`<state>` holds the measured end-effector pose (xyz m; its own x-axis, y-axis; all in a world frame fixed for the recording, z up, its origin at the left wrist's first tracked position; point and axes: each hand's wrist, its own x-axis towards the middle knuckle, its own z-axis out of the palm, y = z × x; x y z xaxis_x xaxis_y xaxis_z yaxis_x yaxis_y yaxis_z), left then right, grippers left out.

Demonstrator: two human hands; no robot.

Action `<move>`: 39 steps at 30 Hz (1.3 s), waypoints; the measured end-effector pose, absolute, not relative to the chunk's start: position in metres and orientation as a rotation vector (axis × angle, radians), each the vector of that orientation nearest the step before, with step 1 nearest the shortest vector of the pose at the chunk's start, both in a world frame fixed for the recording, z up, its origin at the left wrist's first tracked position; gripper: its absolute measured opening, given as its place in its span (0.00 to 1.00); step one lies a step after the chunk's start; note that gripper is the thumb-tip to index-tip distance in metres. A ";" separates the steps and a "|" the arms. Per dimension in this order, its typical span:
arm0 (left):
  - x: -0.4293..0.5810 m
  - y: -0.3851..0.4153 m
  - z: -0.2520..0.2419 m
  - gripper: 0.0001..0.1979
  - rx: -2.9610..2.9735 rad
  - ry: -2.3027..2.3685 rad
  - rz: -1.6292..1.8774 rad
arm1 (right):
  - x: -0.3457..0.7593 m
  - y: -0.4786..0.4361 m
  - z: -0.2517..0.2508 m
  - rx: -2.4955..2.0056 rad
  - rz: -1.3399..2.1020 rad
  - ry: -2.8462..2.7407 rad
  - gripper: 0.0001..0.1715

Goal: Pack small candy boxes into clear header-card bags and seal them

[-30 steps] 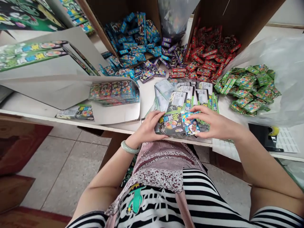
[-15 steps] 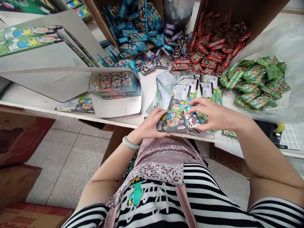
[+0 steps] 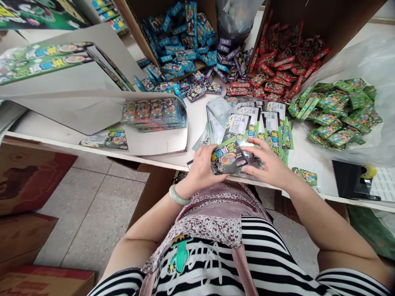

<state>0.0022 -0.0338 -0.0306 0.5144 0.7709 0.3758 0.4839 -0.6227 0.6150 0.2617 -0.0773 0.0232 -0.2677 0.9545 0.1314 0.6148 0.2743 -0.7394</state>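
Note:
My left hand [image 3: 203,165] is closed around a small black printed packet [image 3: 227,158] with yellow and blue lettering, just above the front of the table. At the packet's right end is my right hand [image 3: 268,164], its thumb and fingers curved around the end and touching it. A clear, shiny part shows between those fingers. Right behind the hands lies a fanned pile of flat packets [image 3: 271,123] with white barcode labels. Clear plastic sleeves or bags [image 3: 216,117] are at the pile's left.
Blue boxes [image 3: 188,57], purple boxes [image 3: 236,63] and red boxes [image 3: 284,65] lie heaped at the back. Green boxes [image 3: 342,107] sit in a plastic bag at right. An open carton [image 3: 154,144] at left holds stacked small boxes. A tape roll [image 3: 368,172] is at far right.
The small blue box between my right fingers at the packet's end no longer shows. The packet is now tilted, and my right hand has drawn slightly lower.

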 end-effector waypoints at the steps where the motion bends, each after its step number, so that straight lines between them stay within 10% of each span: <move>1: 0.005 -0.037 -0.030 0.49 2.297 1.042 0.910 | 0.258 -0.081 0.020 -1.429 0.838 -1.909 0.30; 7: 0.023 -0.044 -0.024 0.26 1.783 0.895 0.962 | 0.240 -0.084 0.009 -1.370 0.978 -1.425 0.25; 16: 0.017 -0.055 -0.044 0.37 1.523 0.835 0.997 | 0.211 -0.090 -0.025 -1.323 0.880 -0.905 0.28; 25: 0.003 -0.042 -0.028 0.24 1.418 0.773 0.948 | 0.207 -0.089 -0.004 -1.368 0.743 -1.419 0.13; 39: 0.003 -0.022 0.001 0.15 1.217 0.826 1.128 | 0.207 -0.066 0.015 -1.264 1.087 -1.284 0.15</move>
<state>0.0027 -0.0219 0.0012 0.2724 0.9586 0.0828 -0.2101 -0.0248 0.9774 0.2074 -0.0658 0.0146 0.0357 0.9977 0.0575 0.1085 0.0533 -0.9927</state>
